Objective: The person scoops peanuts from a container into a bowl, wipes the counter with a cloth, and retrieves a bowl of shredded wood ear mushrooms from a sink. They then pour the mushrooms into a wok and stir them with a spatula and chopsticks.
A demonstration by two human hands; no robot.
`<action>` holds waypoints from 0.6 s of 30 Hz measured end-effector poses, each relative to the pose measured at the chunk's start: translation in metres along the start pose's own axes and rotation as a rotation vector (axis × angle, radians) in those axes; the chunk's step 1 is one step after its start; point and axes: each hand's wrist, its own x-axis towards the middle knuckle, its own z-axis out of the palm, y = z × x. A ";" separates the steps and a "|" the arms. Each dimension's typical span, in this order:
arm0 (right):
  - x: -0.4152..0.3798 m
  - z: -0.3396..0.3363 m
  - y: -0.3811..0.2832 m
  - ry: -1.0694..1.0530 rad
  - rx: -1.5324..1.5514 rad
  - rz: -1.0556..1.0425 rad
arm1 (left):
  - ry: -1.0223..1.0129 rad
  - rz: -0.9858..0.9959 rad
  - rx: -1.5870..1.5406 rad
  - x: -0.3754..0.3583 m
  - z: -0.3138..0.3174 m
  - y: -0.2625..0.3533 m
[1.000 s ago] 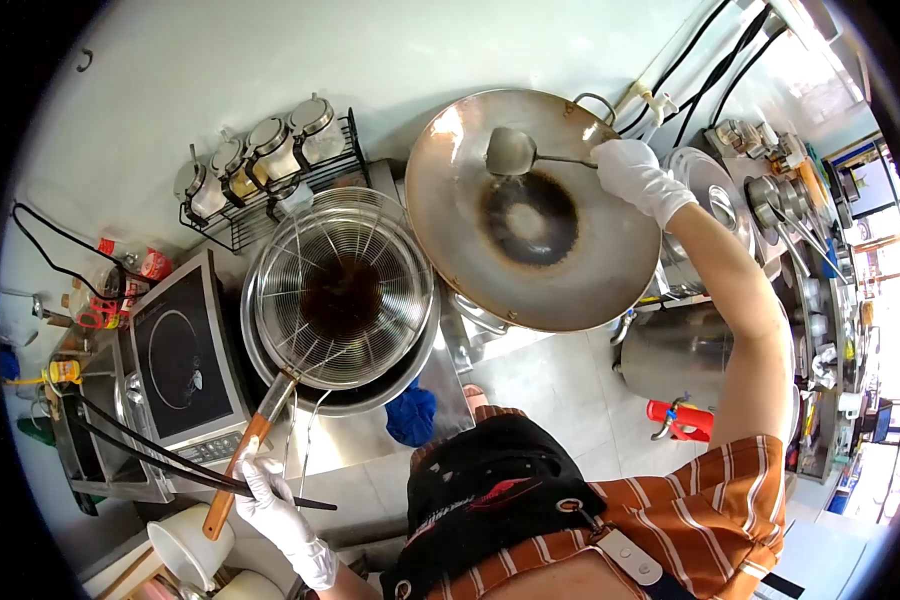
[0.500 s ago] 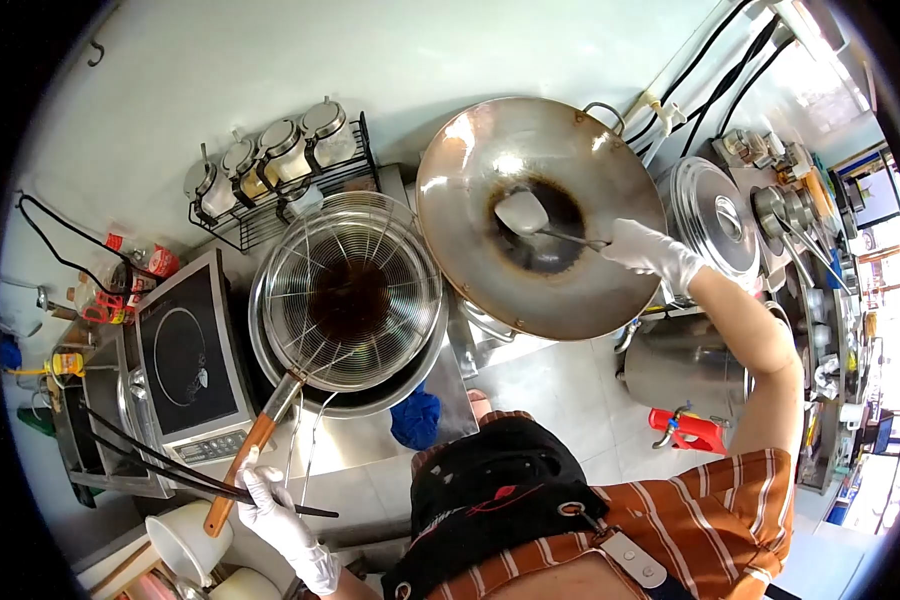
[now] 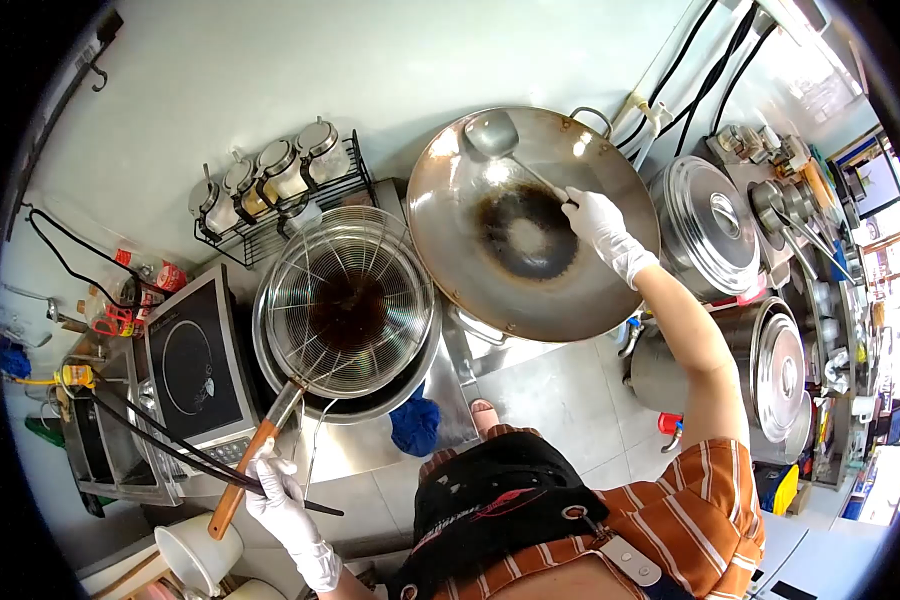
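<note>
My left hand (image 3: 288,515), in a white glove, is closed around a pair of long dark chopsticks (image 3: 175,440). They cross over the wooden handle of a wire-mesh strainer (image 3: 410,290), right beside my fingers. The round strainer rests over a metal pot (image 3: 390,397), with dark brown liquid below the mesh. My right hand (image 3: 607,232), also gloved, grips the handle of a metal wok spatula (image 3: 493,134). Its blade lies against the far left wall of a large wok (image 3: 450,240). The wok's bottom shows a dark scorched ring around a pale patch.
Lidded seasoning jars (image 3: 322,150) stand in a black wire rack behind the strainer. An induction cooker (image 3: 195,365) sits at the left. Large lidded pots (image 3: 705,225) stand to the right of the wok. A blue cloth (image 3: 416,422) lies at the counter's front edge.
My right hand has moved left and slightly up, carrying the spatula from the wok's dark centre to its far left wall. My left hand keeps the chopsticks. The camera has shifted slightly.
</note>
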 end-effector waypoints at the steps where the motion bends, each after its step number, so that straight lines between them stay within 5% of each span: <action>1: 0.000 -0.004 0.000 0.040 0.034 -0.004 | -0.010 0.011 -0.003 -0.002 0.001 0.002; 5: -0.010 -0.047 0.025 -0.010 0.019 -0.074 | -0.045 0.048 -0.001 -0.008 -0.001 0.003; 7: -0.019 -0.079 0.035 -0.253 0.106 0.013 | -0.051 0.044 0.000 -0.008 -0.003 -0.001; 11: -0.017 -0.114 0.079 -0.476 -0.149 -0.224 | -0.052 0.040 -0.007 -0.009 -0.007 -0.007; 15: -0.015 -0.155 0.071 -0.783 -0.253 0.058 | -0.026 0.043 0.035 -0.013 -0.006 -0.006; 18: -0.003 -0.148 0.062 -0.861 -0.430 0.001 | -0.010 0.012 0.006 -0.014 -0.010 -0.011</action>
